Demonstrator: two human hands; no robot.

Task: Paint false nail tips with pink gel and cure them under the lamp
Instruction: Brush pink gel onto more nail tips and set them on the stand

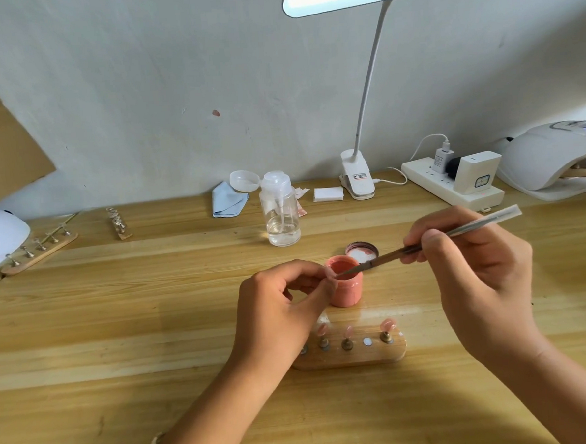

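Note:
My left hand (283,304) pinches a false nail tip (330,275) between thumb and forefinger, right beside the open pink gel jar (347,289). My right hand (472,265) grips a thin brush (423,246) whose tip reaches the nail tip over the jar's mouth. In front of the jar lies a wooden holder (354,353) carrying three pink-coated nail tips (387,325) on brass stands, with one socket bare. The jar's lid (362,252) lies behind the jar. The white curing lamp (552,158) stands at the far right.
A clear pump bottle (280,212) stands mid-table behind the jar. A blue cloth (228,201), white pads (328,194), a clip desk lamp (357,180) and a power strip (454,184) line the wall. Two more nail holders (39,249) lie at left.

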